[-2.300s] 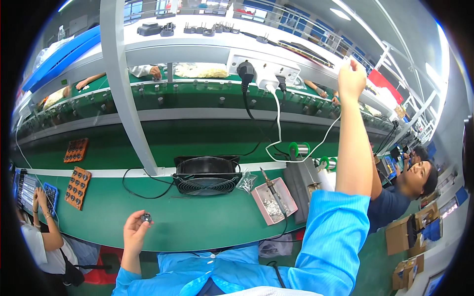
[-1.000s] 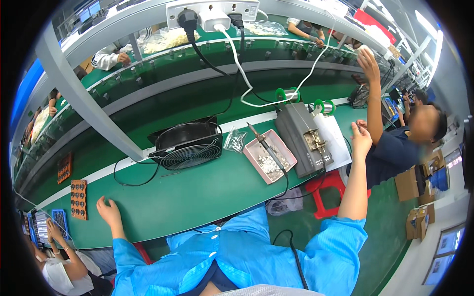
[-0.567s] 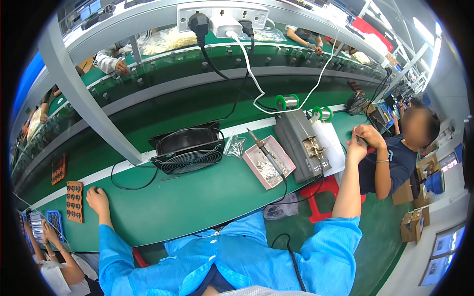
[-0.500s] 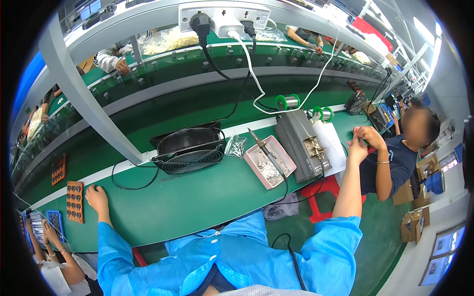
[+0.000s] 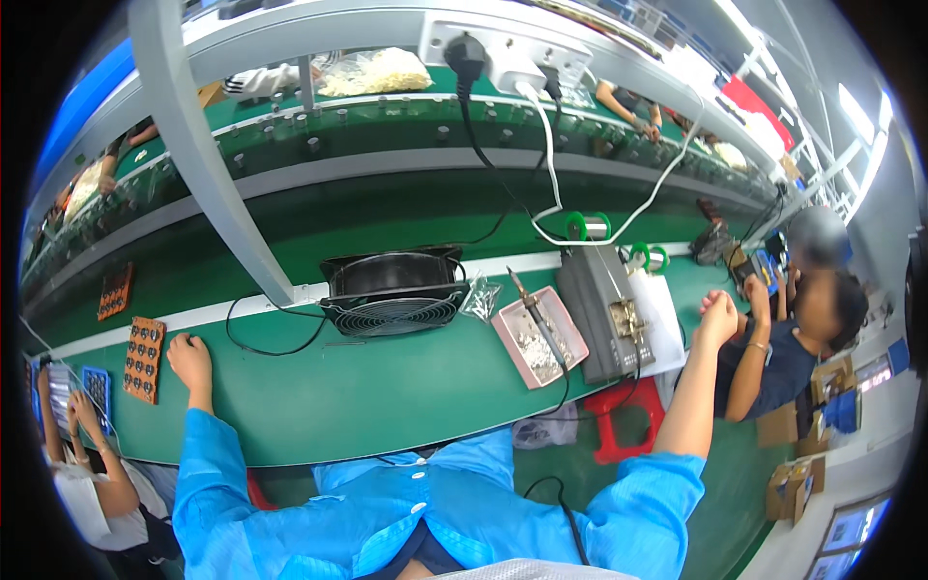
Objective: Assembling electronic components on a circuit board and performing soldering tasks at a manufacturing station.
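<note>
My left hand [image 5: 190,362] rests on the green bench [image 5: 309,401] with its fingers loosely bent and apart, and nothing shows in it. Just left of it lies an orange-brown panel [image 5: 144,360] bearing rows of small dark round parts. My right arm stretches out to the right past the bench edge. At its end my right hand [image 5: 717,316] is raised and closed; whatever is in it, if anything, is hidden. A co-worker's hand [image 5: 758,298] is up close beyond it. A soldering iron [image 5: 539,324] lies across a pink box [image 5: 512,360] of small metallic bits, nearer my right side.
A black fan [image 5: 391,290] stands at the bench's back, beside a clear bag [image 5: 480,298] of small parts. Right of the pink box sit a grey solder feeder [image 5: 592,290], solder spools [image 5: 588,227] and white paper [image 5: 659,314]. A red stool [image 5: 607,430] is below. A metal post [image 5: 208,164] rises at left.
My right hand, earlier up against the co-worker's hands, is now closed and looks apart from them. The whole view has shifted slightly. My left hand still rests beside the panel.
</note>
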